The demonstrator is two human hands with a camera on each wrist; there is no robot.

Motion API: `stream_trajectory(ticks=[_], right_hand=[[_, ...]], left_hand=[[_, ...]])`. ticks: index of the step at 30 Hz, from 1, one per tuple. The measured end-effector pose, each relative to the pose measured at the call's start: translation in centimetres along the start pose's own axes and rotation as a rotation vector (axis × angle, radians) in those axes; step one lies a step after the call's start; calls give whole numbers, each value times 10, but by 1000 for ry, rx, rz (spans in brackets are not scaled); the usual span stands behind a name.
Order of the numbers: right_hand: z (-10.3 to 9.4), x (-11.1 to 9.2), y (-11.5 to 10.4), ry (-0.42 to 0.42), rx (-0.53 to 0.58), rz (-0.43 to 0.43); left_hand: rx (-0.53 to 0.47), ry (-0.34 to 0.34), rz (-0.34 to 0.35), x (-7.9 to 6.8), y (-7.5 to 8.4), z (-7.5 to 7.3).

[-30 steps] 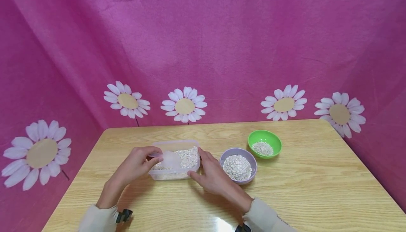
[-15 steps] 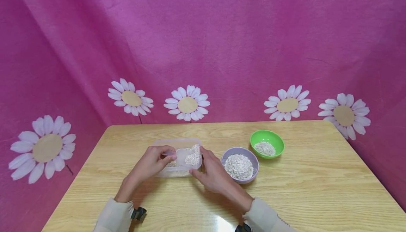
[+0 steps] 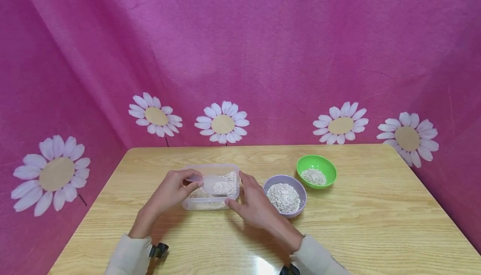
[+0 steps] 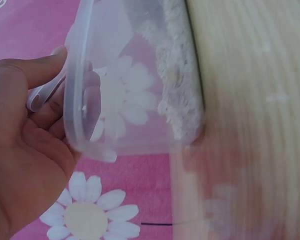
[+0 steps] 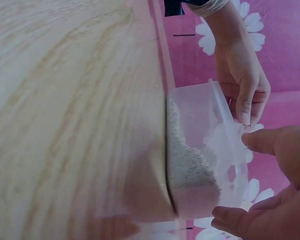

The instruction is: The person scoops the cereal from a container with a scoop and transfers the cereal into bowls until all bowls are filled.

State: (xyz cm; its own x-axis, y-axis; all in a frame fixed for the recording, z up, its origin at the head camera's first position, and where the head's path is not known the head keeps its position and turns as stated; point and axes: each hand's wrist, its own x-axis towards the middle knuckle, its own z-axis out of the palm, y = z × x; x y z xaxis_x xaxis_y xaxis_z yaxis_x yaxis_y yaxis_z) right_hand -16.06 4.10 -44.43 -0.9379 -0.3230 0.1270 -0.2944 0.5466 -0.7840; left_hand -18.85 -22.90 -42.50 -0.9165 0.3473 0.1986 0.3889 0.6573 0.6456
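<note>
- Here's the clear scoop (image 3: pixel 209 184), inside the clear plastic box (image 3: pixel 204 205), low over the pale flakes (image 3: pixel 231 178)! Flakes show at its front end too; whether they lie in it or under it, I can't tell.
- On the handle it's the left hand (image 3: pixel 173 189), thumb and fingers closed in a narrow pinch, with the handle's rounded tip poking out in the left wrist view.
- The box stands on the table, its flakes heaped higher toward the right end, lower at the left.
- And holding that right end, the right hand (image 3: pixel 252 207): thumb on the near side, fingers round the end wall, spread fairly wide with the corner between them.
- Just beside that hand sits the purple bowl (image 3: pixel 281 179), upright, with a big mound of flakes in it.
- Beyond it, farther back and to the right, the green bowl (image 3: pixel 324 165) carries a smaller helping, very close to the purple one.
- Everything rests on a wood-grain table (image 3: pixel 368 220), light glaring off its near edge.
- Pale sleeves (image 3: pixel 129 255) frame the near side, dark straps at the wrists.
- Behind it all, a magenta cloth (image 3: pixel 263 57) with big white daisies (image 3: pixel 222 123)!
</note>
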Motion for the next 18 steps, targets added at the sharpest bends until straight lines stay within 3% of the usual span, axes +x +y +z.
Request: stream_trajectory(ticks=[11,18], right_hand=[[-13,-4,-8,12,4,4],[-21,-3,-9,30,13,0]], left_hand=[[-67,152,-40,-9,-11,-25],[-138,204,-60,-12,-16,-34]])
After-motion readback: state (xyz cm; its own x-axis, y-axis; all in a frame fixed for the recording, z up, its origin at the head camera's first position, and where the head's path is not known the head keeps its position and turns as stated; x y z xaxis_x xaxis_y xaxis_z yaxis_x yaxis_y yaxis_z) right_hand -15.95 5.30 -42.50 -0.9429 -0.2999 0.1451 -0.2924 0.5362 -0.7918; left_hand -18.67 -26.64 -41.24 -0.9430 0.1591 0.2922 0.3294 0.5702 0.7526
